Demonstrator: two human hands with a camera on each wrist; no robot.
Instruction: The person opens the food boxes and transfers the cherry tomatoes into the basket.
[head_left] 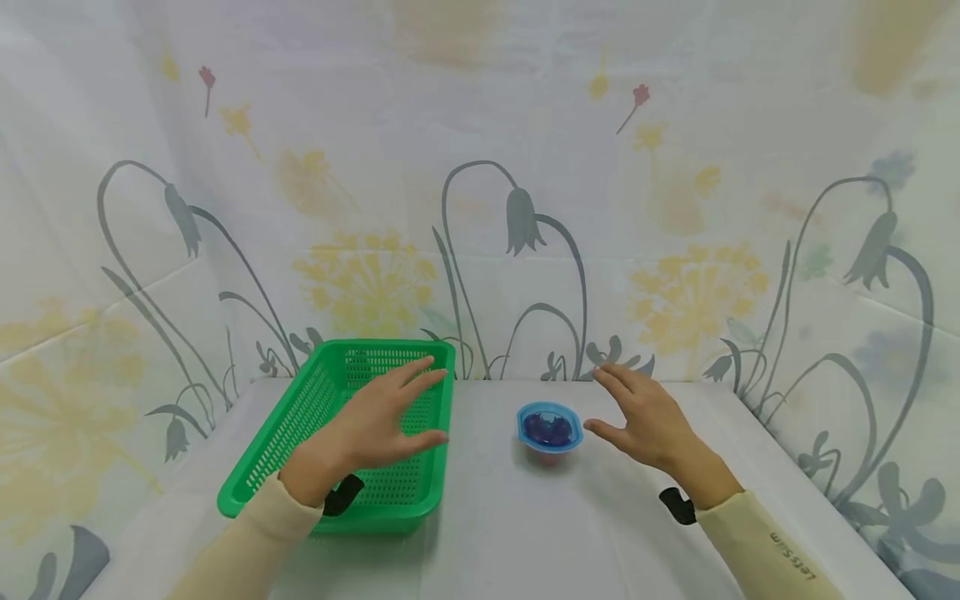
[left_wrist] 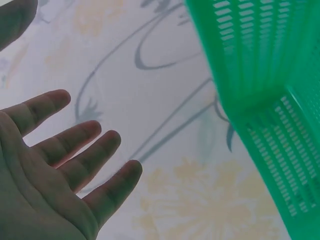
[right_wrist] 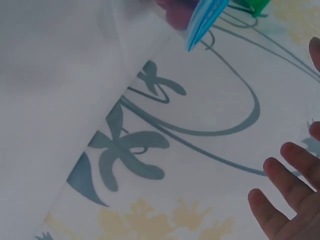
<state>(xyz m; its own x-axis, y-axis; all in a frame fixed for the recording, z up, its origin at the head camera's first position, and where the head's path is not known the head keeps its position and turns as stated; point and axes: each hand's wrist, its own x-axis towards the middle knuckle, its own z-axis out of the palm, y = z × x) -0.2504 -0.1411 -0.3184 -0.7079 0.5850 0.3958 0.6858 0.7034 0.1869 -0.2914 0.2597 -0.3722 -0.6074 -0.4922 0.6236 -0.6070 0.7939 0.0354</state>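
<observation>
A small blue-rimmed plastic cup (head_left: 550, 428) with dark purple contents and a reddish lower part stands on the white table. My right hand (head_left: 648, 421) hovers just to its right, fingers extended and holding nothing. In the right wrist view the cup's blue rim (right_wrist: 206, 22) shows at the top. To the left is a green perforated plastic basket (head_left: 438, 467). My left hand (head_left: 371, 421) is raised over the basket's right part with fingers straight and nothing in them. The left wrist view shows spread fingers (left_wrist: 80, 155) beside the basket wall (left_wrist: 235, 80).
A pale cloth with grey, yellow and red flower prints (head_left: 480, 125) hangs behind and beside the table (head_left: 525, 533). Between basket and cup lies a strip of white tabletop. Black wrist straps (head_left: 678, 506) sit at both sleeve cuffs.
</observation>
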